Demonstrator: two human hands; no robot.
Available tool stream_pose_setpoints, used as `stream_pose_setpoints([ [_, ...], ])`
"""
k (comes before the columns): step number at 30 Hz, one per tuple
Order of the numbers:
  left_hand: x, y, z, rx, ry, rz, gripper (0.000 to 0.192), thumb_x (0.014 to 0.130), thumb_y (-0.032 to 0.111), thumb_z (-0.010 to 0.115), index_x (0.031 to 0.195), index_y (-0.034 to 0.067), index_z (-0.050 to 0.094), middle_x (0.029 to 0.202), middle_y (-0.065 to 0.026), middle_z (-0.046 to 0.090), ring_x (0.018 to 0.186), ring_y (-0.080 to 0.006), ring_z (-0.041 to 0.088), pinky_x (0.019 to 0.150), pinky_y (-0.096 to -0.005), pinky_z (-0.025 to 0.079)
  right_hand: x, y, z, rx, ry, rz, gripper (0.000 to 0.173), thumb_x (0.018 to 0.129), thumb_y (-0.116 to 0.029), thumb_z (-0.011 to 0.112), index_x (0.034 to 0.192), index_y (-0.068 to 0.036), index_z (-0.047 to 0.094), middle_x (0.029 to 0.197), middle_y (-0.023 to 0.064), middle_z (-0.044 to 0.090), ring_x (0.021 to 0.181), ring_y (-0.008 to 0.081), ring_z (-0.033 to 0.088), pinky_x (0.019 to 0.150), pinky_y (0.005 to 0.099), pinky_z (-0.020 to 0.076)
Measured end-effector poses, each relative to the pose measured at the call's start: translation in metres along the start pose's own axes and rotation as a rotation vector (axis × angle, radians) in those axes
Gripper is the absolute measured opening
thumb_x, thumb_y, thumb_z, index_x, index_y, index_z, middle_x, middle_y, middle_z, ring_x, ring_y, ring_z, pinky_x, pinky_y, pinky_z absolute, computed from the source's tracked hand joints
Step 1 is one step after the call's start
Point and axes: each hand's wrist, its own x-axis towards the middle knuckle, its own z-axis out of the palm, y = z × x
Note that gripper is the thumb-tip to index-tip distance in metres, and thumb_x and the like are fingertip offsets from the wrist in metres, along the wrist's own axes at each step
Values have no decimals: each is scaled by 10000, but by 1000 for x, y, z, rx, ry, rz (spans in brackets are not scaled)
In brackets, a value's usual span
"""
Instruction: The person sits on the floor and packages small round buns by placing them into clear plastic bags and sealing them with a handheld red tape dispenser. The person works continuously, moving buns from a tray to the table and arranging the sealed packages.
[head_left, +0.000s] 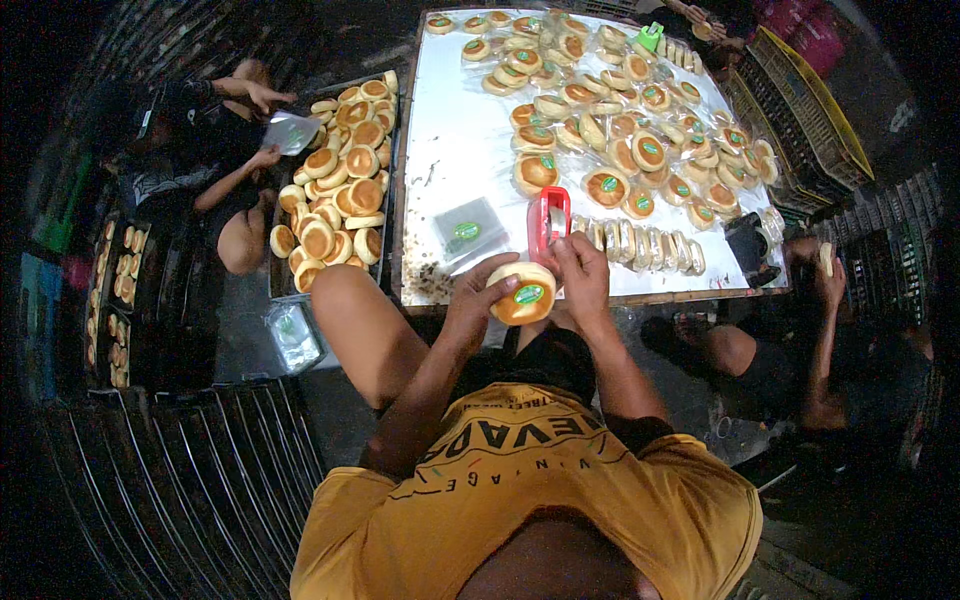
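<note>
My left hand (480, 289) grips a round browned bun (523, 294) in a clear bag with a green label, at the near table edge. My right hand (583, 277) is beside it, fingertips bent together against the lower end of a red tape dispenser (551, 217). Whether they pinch the bag's end or the dispenser is hidden. Left of the dispenser lies a stack of flat clear bags (466, 231) with a green label. To its right, a row of bagged buns (645, 246) stands on edge.
Many bagged buns (622, 135) cover the white tabletop (442, 142). A tray of loose buns (337, 180) adjoins the table's left side. Co-workers sit left and right; one holds a bag (290, 133), another a bun (826, 259). A green dispenser (649, 36) and yellow crate (817, 105) are farther back.
</note>
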Motion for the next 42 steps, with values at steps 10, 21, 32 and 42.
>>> stream_pose_setpoints([
  [10,-3,11,-14,64,-316,112,562,837,205,746,1303,-28,534,1196,-105,641,1096,-190,606,971,-322,470,5,0,7,36,-157,68,330,986,-262,544,771,-14,575,644,46,530,618,137,499,595,322,423],
  [21,-10,19,-9,249,57,284,373,1030,311,483,1203,-5,580,930,-83,682,840,-125,624,779,-279,498,-14,-8,24,35,-249,64,132,904,-92,615,971,18,644,766,40,588,771,137,572,742,264,468],
  [32,30,14,-17,36,21,179,166,980,175,565,1061,32,590,852,-18,592,749,-112,532,676,-245,430,-25,4,37,632,44,243,145,932,-91,623,1002,19,687,940,45,675,874,116,615,805,258,482],
  [42,26,24,-15,-125,-29,31,273,976,276,580,1074,27,633,956,-76,624,895,-153,596,779,-301,505,-14,9,26,328,14,171,175,912,-152,663,940,12,717,857,44,699,811,111,619,758,265,484],
])
